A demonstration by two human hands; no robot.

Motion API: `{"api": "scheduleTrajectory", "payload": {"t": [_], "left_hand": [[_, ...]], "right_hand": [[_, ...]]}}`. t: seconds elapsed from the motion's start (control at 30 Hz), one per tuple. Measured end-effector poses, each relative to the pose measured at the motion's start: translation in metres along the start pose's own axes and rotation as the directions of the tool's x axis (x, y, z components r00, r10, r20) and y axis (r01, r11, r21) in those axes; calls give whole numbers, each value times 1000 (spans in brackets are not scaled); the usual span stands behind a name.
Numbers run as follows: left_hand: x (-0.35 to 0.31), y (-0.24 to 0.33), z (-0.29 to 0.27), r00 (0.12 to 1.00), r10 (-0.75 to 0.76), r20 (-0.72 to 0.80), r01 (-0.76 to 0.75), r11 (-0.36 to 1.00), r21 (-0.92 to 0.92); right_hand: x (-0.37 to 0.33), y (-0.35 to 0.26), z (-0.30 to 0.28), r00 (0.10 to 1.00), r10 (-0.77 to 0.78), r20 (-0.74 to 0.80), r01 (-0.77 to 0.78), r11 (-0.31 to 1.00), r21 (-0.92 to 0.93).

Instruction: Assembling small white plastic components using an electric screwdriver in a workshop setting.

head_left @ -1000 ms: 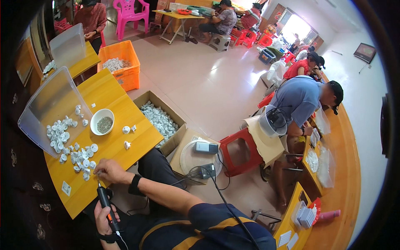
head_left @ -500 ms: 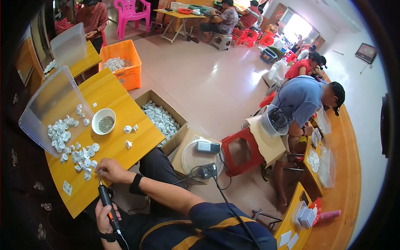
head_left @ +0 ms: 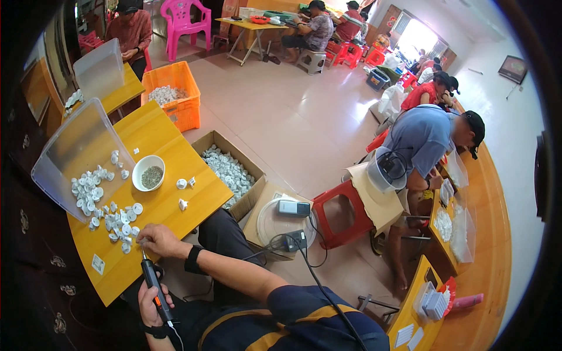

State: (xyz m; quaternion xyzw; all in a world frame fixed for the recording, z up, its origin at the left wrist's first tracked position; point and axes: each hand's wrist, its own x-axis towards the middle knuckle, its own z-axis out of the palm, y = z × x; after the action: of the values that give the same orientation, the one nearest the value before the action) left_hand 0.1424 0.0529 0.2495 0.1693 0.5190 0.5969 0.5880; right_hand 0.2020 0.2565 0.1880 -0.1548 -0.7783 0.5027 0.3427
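A black electric screwdriver [head_left: 151, 281] with an orange mark is gripped in my left hand [head_left: 150, 305], its cable trailing from the lower end. Its thin bit points up toward the fingers of my right hand [head_left: 161, 241]. Those fingers are pinched together at the bit's tip, over the table edge; whatever small thing they hold is hidden. Just beyond them lies a heap of white plastic parts [head_left: 121, 222], with more parts [head_left: 89, 188] spilling from a tipped clear bin [head_left: 55, 143]. A white bowl [head_left: 138, 180] holds many tiny metal pieces, apparently screws [head_left: 153, 176].
A few separate white parts [head_left: 182, 204] lie right of the bowl. Beside the yellow table [head_left: 170, 146] stand a carton of white parts [head_left: 225, 172] and an orange crate [head_left: 188, 111]. Cables run past a box [head_left: 260, 225] and a red stool [head_left: 328, 234]. Other people [head_left: 418, 137] work nearby.
The whole view has shifted slightly, moving the scene a little right and down. Both hands and the screwdriver keep nearly the same pose against the table.
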Motion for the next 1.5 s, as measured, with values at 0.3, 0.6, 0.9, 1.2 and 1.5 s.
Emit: {"api": "scheduleTrajectory", "payload": {"t": [0.3, 0.6, 0.9, 1.2, 1.5], "left_hand": [[2, 0, 2, 1000, 4, 14, -3, 1000, -8], [-7, -3, 1, 999, 35, 7, -35, 999, -8], [-40, -19, -7, 994, 72, -85, -59, 988, 144], [-59, -44, -31, 996, 65, -57, -38, 919, 393], [-55, -43, -33, 994, 65, -86, -36, 954, 299]], "right_hand": [[1, -2, -3, 997, 70, 13, -71, 993, 95], [2, -2, -6, 997, 77, 27, -80, 983, 164], [-15, -21, -41, 997, 24, -79, -44, 963, -267], [-15, -11, -65, 989, 5, -151, -100, 772, -628], [-10, -40, -79, 964, -94, -247, -87, 771, -631]]}}
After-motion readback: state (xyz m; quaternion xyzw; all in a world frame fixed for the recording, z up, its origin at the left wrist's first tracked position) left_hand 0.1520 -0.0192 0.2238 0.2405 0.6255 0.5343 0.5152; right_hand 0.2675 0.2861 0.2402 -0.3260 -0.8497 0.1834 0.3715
